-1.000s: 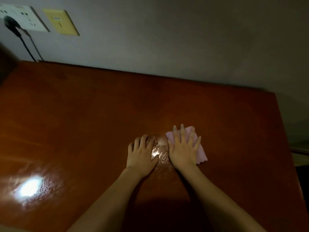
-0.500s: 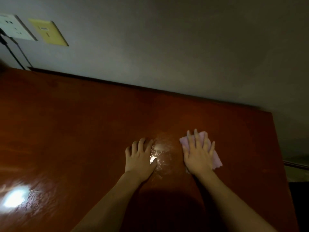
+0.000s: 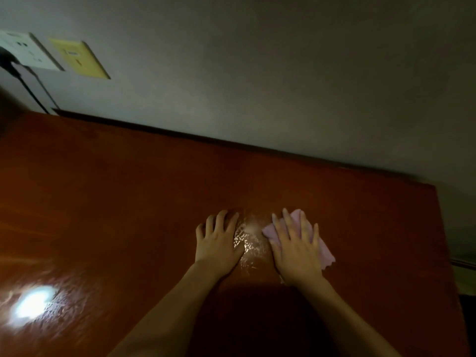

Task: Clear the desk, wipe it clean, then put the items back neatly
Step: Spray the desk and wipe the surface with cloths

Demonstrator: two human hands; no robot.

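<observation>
The right hand (image 3: 296,251) presses flat, fingers straight, on the pink cloth (image 3: 325,249) lying on the counter (image 3: 128,202); the left hand (image 3: 217,243) rests open beside it, holding nothing; a wet sheen lies between them; wiping well probably means even pressure, overlapping strokes toward the edges.

A dim room: a plain grey wall (image 3: 283,73) rises behind a polished reddish-brown wooden desk (image 3: 116,202). High on the wall at left sit a white socket (image 3: 28,51) with a black plug (image 3: 6,60) and cord (image 3: 36,95), and beside it a yellow wall plate (image 3: 78,59). A bright glare (image 3: 32,304) of light reflects off the desk's near-left surface.
</observation>
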